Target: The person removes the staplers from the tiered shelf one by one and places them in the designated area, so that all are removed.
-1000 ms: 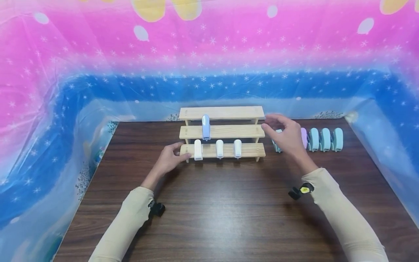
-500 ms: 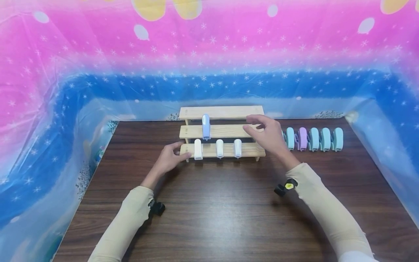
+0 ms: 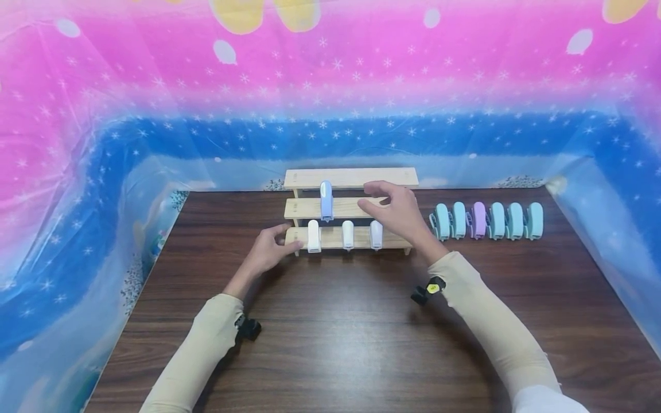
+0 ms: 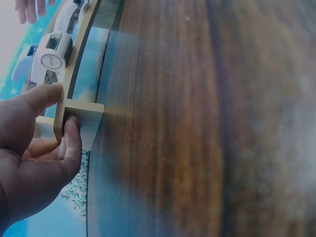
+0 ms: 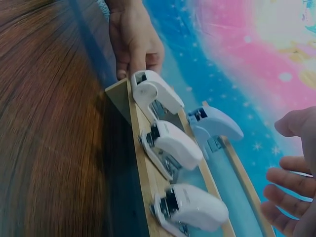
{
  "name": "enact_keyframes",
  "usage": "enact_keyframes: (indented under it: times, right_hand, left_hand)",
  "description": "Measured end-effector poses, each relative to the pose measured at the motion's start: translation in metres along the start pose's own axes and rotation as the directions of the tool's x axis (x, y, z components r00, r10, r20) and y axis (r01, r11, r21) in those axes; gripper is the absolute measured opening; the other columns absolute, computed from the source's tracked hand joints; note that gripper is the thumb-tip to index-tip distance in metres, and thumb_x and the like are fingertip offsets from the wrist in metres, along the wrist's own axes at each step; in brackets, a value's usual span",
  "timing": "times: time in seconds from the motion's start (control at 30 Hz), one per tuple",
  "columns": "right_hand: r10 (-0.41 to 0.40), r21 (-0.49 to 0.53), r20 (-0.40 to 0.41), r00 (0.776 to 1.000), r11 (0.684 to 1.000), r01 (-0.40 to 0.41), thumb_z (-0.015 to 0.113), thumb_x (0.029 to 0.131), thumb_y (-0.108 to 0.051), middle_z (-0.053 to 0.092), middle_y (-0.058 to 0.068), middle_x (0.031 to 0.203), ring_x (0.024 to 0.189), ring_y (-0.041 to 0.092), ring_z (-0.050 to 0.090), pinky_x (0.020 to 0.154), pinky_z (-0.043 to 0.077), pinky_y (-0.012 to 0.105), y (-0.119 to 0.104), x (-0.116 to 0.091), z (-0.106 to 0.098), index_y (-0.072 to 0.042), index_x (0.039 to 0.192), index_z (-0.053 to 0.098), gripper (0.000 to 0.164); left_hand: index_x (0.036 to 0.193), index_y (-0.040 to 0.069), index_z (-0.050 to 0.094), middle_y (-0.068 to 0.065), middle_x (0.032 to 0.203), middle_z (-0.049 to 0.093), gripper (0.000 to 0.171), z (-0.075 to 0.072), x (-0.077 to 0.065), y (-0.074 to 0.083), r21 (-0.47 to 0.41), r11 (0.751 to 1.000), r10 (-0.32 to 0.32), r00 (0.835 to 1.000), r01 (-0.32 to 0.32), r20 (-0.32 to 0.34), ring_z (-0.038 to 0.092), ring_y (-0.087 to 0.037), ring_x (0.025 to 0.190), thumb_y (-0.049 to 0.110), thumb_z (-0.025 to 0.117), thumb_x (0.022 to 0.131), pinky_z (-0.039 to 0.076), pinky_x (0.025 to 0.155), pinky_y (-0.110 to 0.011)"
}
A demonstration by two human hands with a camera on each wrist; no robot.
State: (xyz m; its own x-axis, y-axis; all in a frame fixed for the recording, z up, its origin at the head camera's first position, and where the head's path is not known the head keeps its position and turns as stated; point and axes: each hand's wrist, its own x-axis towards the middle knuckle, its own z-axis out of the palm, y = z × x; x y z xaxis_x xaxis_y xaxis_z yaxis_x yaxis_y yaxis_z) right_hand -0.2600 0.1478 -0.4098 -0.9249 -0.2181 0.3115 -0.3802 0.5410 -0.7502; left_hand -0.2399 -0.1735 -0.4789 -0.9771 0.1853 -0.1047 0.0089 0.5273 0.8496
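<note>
Right hand shift: the right hand point(image 3: 396, 207) has travelled left, from beside the mint row to the right half of the wooden rack point(image 3: 351, 178); the leftmost mint stapler point(image 3: 440, 221), partly covered earlier, now shows whole.
Right hand state: thumb and fingers parted, nothing held; the right wrist view shows it apart from the staplers.
Light-blue stapler: the light-blue stapler point(image 3: 326, 201) stands on the middle tier point(image 3: 301, 208), left of its centre, directly left of the right hand's fingertips, with a short gap of bare wood between in the head view.
Stapler's long axis: front to back, across the tier's depth, so its side faces the right hand's fingertips.
Nearer hand: the right, by the look of the head view; the left hand point(image 3: 265, 249) is lower and farther off.
Left hand state: grips the left end of the bottom tier point(image 3: 333, 236), thumb above and fingers beneath, and has not moved.
White staplers: left white stapler point(image 3: 313, 236), close by the left thumb; middle white stapler point(image 3: 348, 235); right white stapler point(image 3: 376, 235), just below the right hand in the head view; all on the bottom tier, pointing front to back.
Mint row: five mint staplers and one purple stapler point(image 3: 479, 220) on the surface point(image 3: 330, 321), right of the rack.
Right hand height: how far above the middle tier, I cannot tell.
</note>
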Motion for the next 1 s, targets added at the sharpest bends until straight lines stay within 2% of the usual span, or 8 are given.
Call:
enact_keyframes:
  times: [0.23,0.67,0.8,1.0]
  right_hand:
    - [0.032,0.011,0.049,0.998,0.999,-0.033,0.071,0.095,-0.044,0.07,0.007,0.128,0.119,0.024,0.063,0.093,0.055,0.04,-0.005,0.008,0.015,-0.008,0.134,0.065,0.054]
    - [0.069,0.067,0.084,0.994,0.995,-0.075,0.073,0.093,-0.042,0.071,0.008,0.126,0.114,0.025,0.066,0.09,0.057,0.038,-0.011,0.016,0.041,-0.007,0.137,0.064,0.057]
    - [0.086,0.082,0.073,0.994,0.992,-0.092,0.074,0.093,-0.044,0.071,0.008,0.126,0.112,0.025,0.068,0.089,0.057,0.038,-0.013,0.017,0.048,-0.01,0.137,0.064,0.057]
    - [0.124,0.09,0.037,0.992,0.988,-0.127,0.077,0.089,-0.048,0.075,0.006,0.115,0.1,0.021,0.07,0.086,0.057,0.037,-0.016,0.019,0.06,-0.01,0.128,0.07,0.055]
  left_hand:
    - [0.151,-0.005,0.043,-0.021,0.117,0.071,0.072,0.001,-0.001,0.002,-0.002,1.0,0.002,1.0,-0.002,0.0,0.07,-0.024,0.096,0.025,0.076,0.094,0.054,0.071,-0.027]
    - [0.151,-0.006,0.043,-0.021,0.121,0.07,0.072,0.001,-0.001,0.001,-0.001,1.0,0.013,1.0,-0.013,-0.001,0.07,-0.029,0.106,0.026,0.075,0.095,0.057,0.083,-0.036]
    - [0.151,-0.006,0.043,-0.021,0.119,0.071,0.072,0.001,0.0,0.0,-0.012,1.0,0.013,1.0,-0.013,-0.005,0.071,-0.027,0.104,0.025,0.076,0.095,0.057,0.08,-0.031]
    - [0.15,-0.007,0.043,-0.022,0.114,0.072,0.072,0.0,0.001,0.0,-0.012,1.0,0.028,1.0,-0.028,0.001,0.072,-0.022,0.093,0.024,0.075,0.095,0.054,0.068,-0.026]
